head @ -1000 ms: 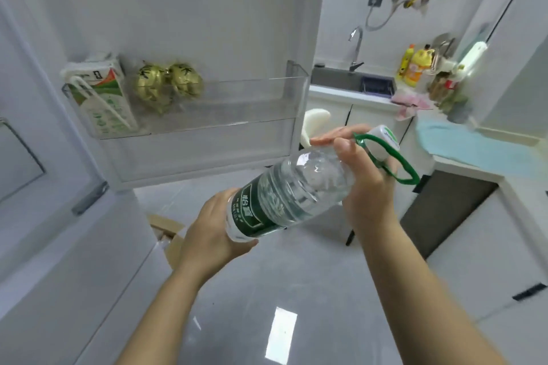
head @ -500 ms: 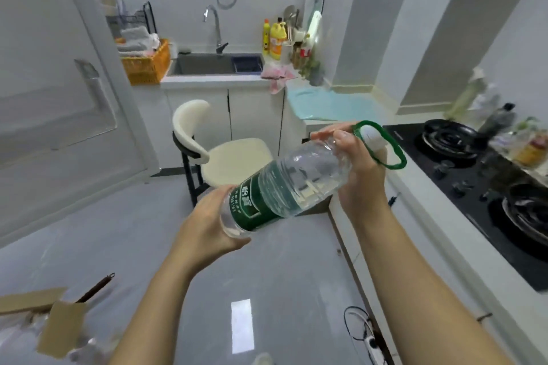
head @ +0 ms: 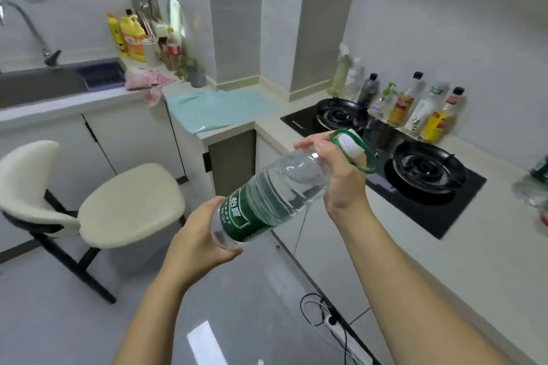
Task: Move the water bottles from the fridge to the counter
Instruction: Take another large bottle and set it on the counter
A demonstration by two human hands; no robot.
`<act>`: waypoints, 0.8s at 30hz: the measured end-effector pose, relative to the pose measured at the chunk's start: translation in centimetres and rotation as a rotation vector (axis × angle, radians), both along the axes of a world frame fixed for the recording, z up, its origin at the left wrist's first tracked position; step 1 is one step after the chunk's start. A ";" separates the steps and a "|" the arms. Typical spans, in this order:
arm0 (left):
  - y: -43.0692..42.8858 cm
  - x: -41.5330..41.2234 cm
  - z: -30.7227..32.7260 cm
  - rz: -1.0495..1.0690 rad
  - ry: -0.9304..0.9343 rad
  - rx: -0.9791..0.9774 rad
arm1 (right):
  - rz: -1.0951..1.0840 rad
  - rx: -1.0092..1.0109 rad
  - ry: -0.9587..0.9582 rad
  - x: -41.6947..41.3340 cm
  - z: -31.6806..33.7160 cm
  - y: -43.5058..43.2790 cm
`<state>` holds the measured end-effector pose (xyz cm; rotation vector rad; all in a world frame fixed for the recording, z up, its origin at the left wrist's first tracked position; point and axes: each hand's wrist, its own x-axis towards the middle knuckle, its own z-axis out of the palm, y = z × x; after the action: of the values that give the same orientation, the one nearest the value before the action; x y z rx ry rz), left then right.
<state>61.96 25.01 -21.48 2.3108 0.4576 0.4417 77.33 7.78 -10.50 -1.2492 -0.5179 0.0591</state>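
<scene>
Bottle [head: 275,195] tilted; base in left grip [head: 201,243]; neck in right grip [head: 341,184].

clear glossy plastic bottle [head: 278,190]

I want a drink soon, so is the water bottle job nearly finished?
Done: a blurry green-labelled bottle at the right edge may already sit on the counter. In hand: the water bottle, left hand under its base, right hand gripping its neck, tilted in the air. Left: setting it down. The fridge is out of view, so more may remain.
</scene>
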 end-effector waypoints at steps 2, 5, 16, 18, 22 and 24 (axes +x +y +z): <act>-1.0 2.0 0.0 -0.052 0.012 -0.018 | -0.043 0.001 0.022 1.4 -0.5 -1.4; -3.1 5.1 0.1 -0.139 0.040 -0.012 | -0.109 0.009 0.046 3.4 -1.0 -4.0; -15.8 15.9 -1.4 -0.261 0.030 0.001 | -0.268 0.009 0.015 11.8 -1.7 -18.6; -19.0 17.6 -1.7 -0.268 0.030 0.007 | -0.273 0.005 0.016 13.4 -1.7 -21.8; -25.0 20.4 -3.3 -0.275 0.041 -0.066 | -0.263 -0.033 0.034 16.0 -2.2 -27.2; -27.6 21.7 -4.1 -0.288 0.047 -0.091 | -0.254 -0.051 0.061 17.2 -2.4 -29.4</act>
<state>83.69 -2.58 -25.62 2.2569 0.1591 0.2214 94.55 -21.63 -12.92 -1.3505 -0.3032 -0.1041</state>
